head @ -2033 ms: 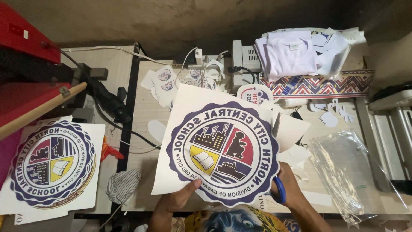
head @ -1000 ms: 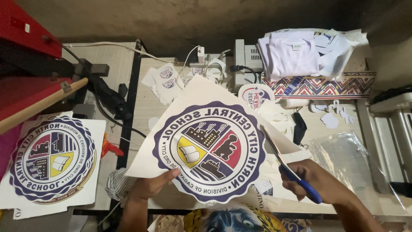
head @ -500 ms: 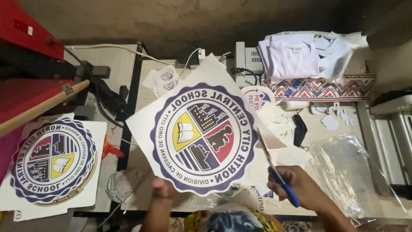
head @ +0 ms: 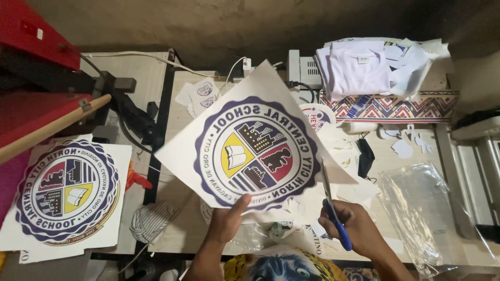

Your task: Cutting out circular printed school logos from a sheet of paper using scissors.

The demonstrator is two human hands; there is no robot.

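Note:
My left hand pinches the near edge of a white paper sheet printed with a large round crest in purple, yellow and red, held up over the table and turned at an angle. My right hand grips blue-handled scissors, whose blades reach up along the sheet's right edge beside the crest. Paper offcuts lie under and right of the sheet.
A second printed crest sheet lies at the left by a red heat press with a wooden handle. Folded white shirts, a patterned band, clear plastic bags, small round prints and cables lie on the table.
The sheet has been rotated step by step in my left hand. My right hand with the scissors moved from below the sheet to its right edge.

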